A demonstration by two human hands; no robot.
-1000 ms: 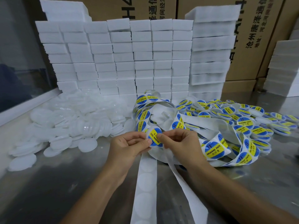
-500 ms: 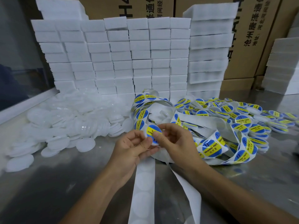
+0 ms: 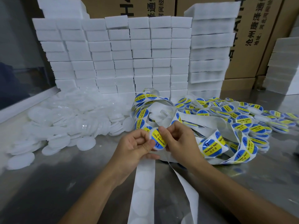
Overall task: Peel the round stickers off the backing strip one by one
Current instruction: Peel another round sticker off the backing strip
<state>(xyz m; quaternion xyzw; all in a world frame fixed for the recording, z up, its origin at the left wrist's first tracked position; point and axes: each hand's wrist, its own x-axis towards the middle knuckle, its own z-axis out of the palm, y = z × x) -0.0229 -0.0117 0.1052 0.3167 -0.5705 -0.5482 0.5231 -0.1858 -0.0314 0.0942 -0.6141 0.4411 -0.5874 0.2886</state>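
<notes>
While my two hands meet over the middle of the desk (image 3: pixel 68 183), a round sticker (image 3: pixel 157 139) sits between them, blue and yellow with "SOLDERING PASTE" printed across its yellow band. It seems to lie on a small white disc, though I cannot tell whether it is stuck down or only resting there. My left hand (image 3: pixel 135 149) has a closed grip, thumb and curled fingers pinching the left edge of that disc. My right hand (image 3: pixel 179 141) pinches too, thumb and forefinger closed on the sticker's upper right edge. The remaining fingers of both hands fold under and are hidden from me.

Just below my hands the backing strip (image 3: pixel 142 188) hangs toward me, bare, with pale round outlines where stickers were; its lower end is cut off by the bottom of the view. A second bare tail (image 3: pixel 186 188) trails beside it on the right. Behind my right hand the strip loops in a tangle (image 3: pixel 215 143) carrying stickers; I can count roughly a dozen on it, with more hidden in the folds.

Further right lies a heap of labelled discs (image 3: pixel 252 117), too many and too overlapped to count. To the left is a heap of plain white discs (image 3: pixel 68 123), also beyond counting. Stacked white foam blocks (image 3: pixel 140 55) form a wall behind, with cardboard boxes (image 3: pixel 252 34) behind them.
</notes>
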